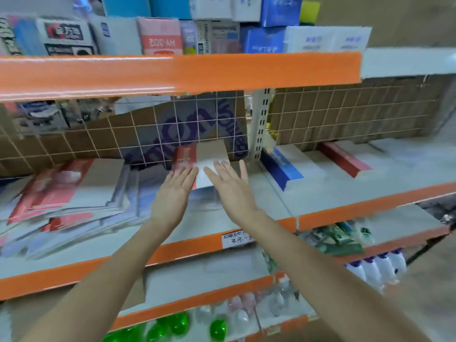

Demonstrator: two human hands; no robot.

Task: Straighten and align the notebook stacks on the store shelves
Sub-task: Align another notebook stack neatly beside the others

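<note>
Reaching with left hand [176, 187] and right hand [228, 185], both spread flat, onto the red-spined white notebook stack [197, 164]. Leaving the slumped red-and-white notebook pile [66, 193] beside it apparently unstraightened.

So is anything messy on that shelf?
Yes. The notebook pile on the left is fanned out and crooked, its edges sticking out at different angles. The blue-edged stack and red-edged stack on the right lie neat. Both hands, left and right, reach flat toward the middle stack.

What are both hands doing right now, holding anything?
Left hand: open, fingers straight, on the middle notebook stack, holding nothing.
Right hand: open, fingers straight, at the same stack, holding nothing.
</note>
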